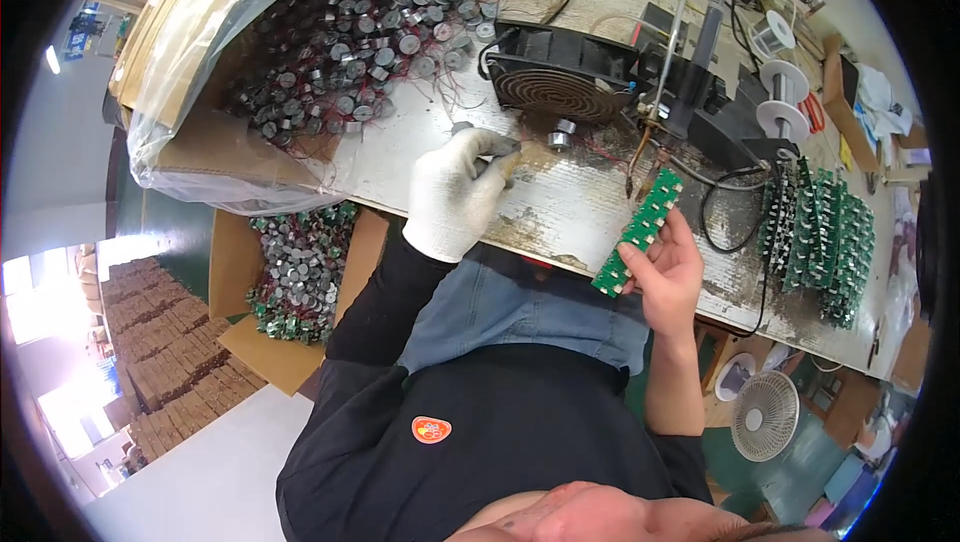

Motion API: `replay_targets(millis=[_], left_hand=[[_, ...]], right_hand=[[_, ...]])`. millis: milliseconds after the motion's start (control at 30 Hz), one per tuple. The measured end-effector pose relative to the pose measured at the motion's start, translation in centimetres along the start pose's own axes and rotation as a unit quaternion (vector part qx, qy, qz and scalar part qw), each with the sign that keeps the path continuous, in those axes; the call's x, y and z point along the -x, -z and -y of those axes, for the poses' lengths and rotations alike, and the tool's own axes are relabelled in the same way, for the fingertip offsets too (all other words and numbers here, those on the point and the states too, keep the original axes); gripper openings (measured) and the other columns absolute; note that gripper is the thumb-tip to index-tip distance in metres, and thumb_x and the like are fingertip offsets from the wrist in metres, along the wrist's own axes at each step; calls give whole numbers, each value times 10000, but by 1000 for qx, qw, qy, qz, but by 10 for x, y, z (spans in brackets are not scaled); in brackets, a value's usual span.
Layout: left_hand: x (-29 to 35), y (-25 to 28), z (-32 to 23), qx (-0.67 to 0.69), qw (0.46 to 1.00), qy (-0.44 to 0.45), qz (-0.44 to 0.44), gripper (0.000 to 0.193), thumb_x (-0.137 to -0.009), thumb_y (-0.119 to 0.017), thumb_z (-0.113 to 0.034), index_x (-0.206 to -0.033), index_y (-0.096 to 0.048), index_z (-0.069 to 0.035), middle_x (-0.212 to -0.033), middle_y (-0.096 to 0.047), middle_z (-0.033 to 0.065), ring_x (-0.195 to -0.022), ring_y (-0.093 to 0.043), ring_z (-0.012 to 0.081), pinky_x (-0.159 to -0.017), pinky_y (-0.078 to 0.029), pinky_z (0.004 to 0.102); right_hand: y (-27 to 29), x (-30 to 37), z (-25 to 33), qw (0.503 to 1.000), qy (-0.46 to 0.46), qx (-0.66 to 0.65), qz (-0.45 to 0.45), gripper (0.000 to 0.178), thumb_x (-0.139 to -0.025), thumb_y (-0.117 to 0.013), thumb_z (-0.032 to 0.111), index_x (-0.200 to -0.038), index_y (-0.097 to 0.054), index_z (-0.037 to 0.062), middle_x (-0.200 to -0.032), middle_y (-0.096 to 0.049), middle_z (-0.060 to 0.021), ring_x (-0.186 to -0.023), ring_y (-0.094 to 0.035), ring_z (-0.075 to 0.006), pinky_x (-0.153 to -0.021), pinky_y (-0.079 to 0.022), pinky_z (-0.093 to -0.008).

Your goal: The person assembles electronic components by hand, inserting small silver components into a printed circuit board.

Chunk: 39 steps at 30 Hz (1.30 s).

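Observation:
My right hand (pixel 667 272), bare, grips a long green circuit board strip (pixel 640 232) between thumb and fingers, tilted over the table's front edge. Small pale parts sit along the board. My left hand (pixel 452 194) wears a white glove and is raised over the table, left of the board. Its thumb and fingertips are pinched together; whatever they hold is too hidden to name. Beyond the gloved hand, two small round metal-cased parts (pixel 562 135) lie by the black fan. A soldering iron tip (pixel 650 127) on a stand points down just beyond the board.
Round metal parts with red wires (pixel 400 27) spill from a plastic-lined carton (pixel 215 147) at far left. Below it, an open box (pixel 235 267) holds more parts. A black fan (pixel 565 87), solder spools (pixel 783 120) and stacked green boards (pixel 825 242) stand on the worktable (pixel 545 227).

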<state>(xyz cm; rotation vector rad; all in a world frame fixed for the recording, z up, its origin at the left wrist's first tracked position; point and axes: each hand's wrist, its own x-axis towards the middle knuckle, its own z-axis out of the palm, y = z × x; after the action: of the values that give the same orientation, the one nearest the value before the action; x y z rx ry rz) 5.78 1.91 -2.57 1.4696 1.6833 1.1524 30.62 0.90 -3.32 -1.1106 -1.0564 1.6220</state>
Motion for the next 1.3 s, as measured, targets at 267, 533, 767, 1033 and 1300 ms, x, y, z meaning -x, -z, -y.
replay_targets(millis=[267, 533, 767, 1033, 1300], left_hand=[[19, -21, -17, 305, 938, 163, 16, 197, -880, -642, -42, -1008, -611, 105, -922, -670, 133, -803, -646, 140, -714, -529, 241], [29, -41, -24, 184, 974, 114, 64, 185, -896, -632, -128, -973, -655, 39, -761, -624, 56, -670, -578, 82, -608, -453, 231], [26, -46, -45, 274, 923, 236, 132, 219, -906, -603, -144, -995, -635, 53, -798, -629, 53, -705, -579, 81, -625, -471, 239], [21, -53, -40, 319, 893, 255, 190, 302, -910, -587, -231, -1039, -603, 42, -872, -644, 83, -768, -627, 134, -702, -510, 267], [17, -57, -42, 386, 848, 311, 186, 277, -905, -589, -216, -1013, -587, 39, -857, -645, 96, -737, -638, 152, -653, -525, 275]], right_hand=[[1, 0, 0, 999, 4, 6, 41, 676, -812, -620, -106, -1398, -286, -55, -1131, -546, -100, -770, -594, -92, -551, -495, -188], [2, 3, 1, 999, -10, -5, 43, 751, -818, -617, -114, -1447, -217, -28, -1118, -530, -133, -758, -612, -124, -547, -533, -228], [1, 8, -1, 999, -27, -15, 40, 791, -808, -630, -123, -1456, -192, -1, -1020, -547, -148, -730, -631, -150, -540, -537, -240], [2, 10, -2, 998, -30, -17, 48, 770, -814, -632, -112, -1449, -208, -2, -1056, -537, -149, -711, -636, -150, -532, -521, -234], [2, 9, -1, 998, -8, -16, 52, 756, -824, -620, -106, -1447, -206, 0, -1089, -544, -157, -713, -642, -151, -527, -512, -224]])
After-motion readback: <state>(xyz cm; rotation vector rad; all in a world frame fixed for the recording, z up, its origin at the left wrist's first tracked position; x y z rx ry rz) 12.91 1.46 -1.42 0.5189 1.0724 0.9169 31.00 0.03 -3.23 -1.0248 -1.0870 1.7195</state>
